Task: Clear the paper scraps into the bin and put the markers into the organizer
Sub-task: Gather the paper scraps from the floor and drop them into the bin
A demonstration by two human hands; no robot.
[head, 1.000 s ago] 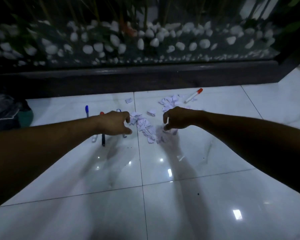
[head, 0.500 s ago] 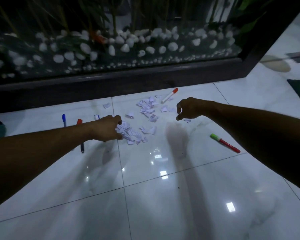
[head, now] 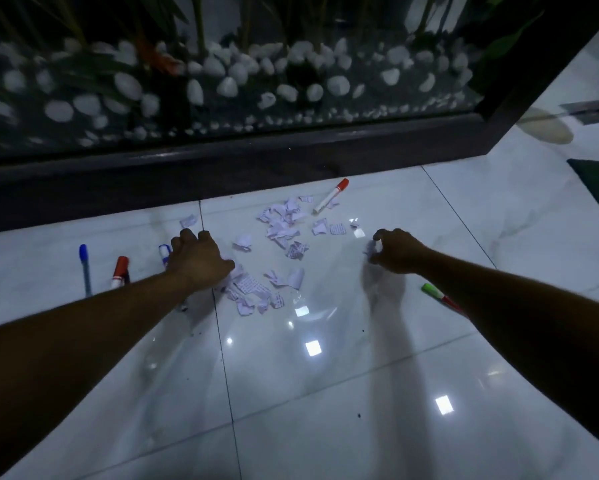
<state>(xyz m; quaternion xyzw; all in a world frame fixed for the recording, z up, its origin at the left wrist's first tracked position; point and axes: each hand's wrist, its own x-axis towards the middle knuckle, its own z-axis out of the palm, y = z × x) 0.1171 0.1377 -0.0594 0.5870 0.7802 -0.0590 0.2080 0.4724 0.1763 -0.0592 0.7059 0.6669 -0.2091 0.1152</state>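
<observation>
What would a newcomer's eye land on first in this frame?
Probably the torn paper scraps strewn mid-floor, between the left hand, resting on the nearer scraps, and the right hand, pinching a scrap. Next, the bright caps: a red-capped marker by the dark ledge and a green-capped marker beside the right forearm.

Bare forearms, no sleeves, no jewellery

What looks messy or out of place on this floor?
Torn paper scraps lie strewn over the white floor tiles, and markers lie among them: a red-capped one by the dark ledge, a green-capped one partly under the right arm, others at left.
</observation>
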